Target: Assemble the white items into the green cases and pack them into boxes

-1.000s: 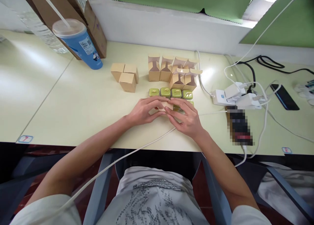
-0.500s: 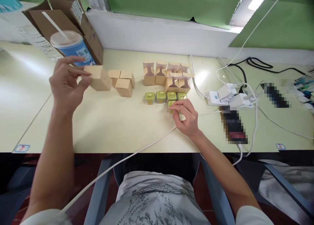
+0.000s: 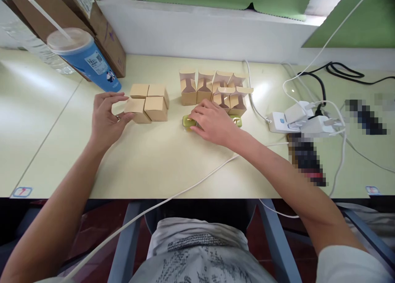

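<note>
My left hand (image 3: 108,116) holds a closed tan cardboard box (image 3: 137,110) between thumb and fingers, set on the table at the near left of a block of closed tan boxes (image 3: 153,101). My right hand (image 3: 212,122) lies over a row of small green-lidded jars (image 3: 189,121), fingers curled on the leftmost ones; one more green jar (image 3: 237,120) shows to its right. Behind them stand several open tan boxes (image 3: 212,89) with raised flaps.
A blue cup with a straw (image 3: 84,60), a plastic bottle (image 3: 33,44) and a brown carton (image 3: 70,11) stand at the back left. A white power strip with chargers (image 3: 299,120), cables and blurred phones (image 3: 305,157) lie to the right. A white cable (image 3: 185,188) crosses the table's front edge.
My left hand carried the closed box from the air down to the table beside the other closed boxes. My right hand moved left along the green jars.
</note>
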`<control>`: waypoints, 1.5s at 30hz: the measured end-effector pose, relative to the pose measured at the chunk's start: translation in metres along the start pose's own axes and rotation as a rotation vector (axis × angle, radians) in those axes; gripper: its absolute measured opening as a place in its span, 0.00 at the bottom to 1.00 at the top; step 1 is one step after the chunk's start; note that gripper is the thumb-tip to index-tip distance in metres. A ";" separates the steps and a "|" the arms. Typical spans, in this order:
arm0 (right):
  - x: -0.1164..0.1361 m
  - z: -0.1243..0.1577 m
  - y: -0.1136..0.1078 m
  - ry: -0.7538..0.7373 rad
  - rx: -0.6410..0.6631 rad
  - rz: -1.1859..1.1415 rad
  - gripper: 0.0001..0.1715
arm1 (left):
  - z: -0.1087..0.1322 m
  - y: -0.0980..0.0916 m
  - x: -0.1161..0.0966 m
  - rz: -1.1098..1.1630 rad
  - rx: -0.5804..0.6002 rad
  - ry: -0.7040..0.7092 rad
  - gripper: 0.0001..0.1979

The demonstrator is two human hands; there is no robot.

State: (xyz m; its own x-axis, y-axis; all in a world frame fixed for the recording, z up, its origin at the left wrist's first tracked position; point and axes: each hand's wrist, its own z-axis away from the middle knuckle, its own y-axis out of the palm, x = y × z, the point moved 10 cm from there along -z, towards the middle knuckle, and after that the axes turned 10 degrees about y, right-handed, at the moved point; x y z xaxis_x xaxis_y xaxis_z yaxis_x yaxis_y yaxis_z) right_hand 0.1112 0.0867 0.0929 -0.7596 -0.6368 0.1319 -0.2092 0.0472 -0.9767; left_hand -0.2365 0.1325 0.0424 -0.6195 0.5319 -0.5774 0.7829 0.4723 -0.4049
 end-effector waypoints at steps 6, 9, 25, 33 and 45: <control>0.000 -0.019 0.004 0.014 0.067 0.009 0.07 | -0.017 -0.001 -0.080 -0.154 0.091 0.256 0.45; -0.010 -0.024 -0.015 0.003 0.029 -0.043 0.10 | -0.040 0.034 -0.148 -0.180 0.248 0.450 0.25; -0.137 -0.040 -0.087 0.614 -0.241 -1.747 0.14 | -0.076 0.192 -0.147 -0.386 0.808 0.116 0.17; -0.110 -0.054 -0.078 0.516 -0.080 -1.639 0.32 | -0.078 0.197 -0.148 -0.342 0.864 0.127 0.21; -0.095 -0.067 -0.095 0.213 -0.105 -1.369 0.45 | -0.090 0.170 -0.156 -0.059 0.780 0.231 0.11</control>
State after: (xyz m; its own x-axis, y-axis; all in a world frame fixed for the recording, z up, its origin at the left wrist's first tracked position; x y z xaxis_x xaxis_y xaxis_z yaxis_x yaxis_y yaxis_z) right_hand 0.1622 0.1941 0.1843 0.0088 -0.0947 0.9955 -0.8928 -0.4492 -0.0349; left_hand -0.0125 0.1931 0.1274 -0.5907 0.6929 -0.4135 0.5103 -0.0762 -0.8566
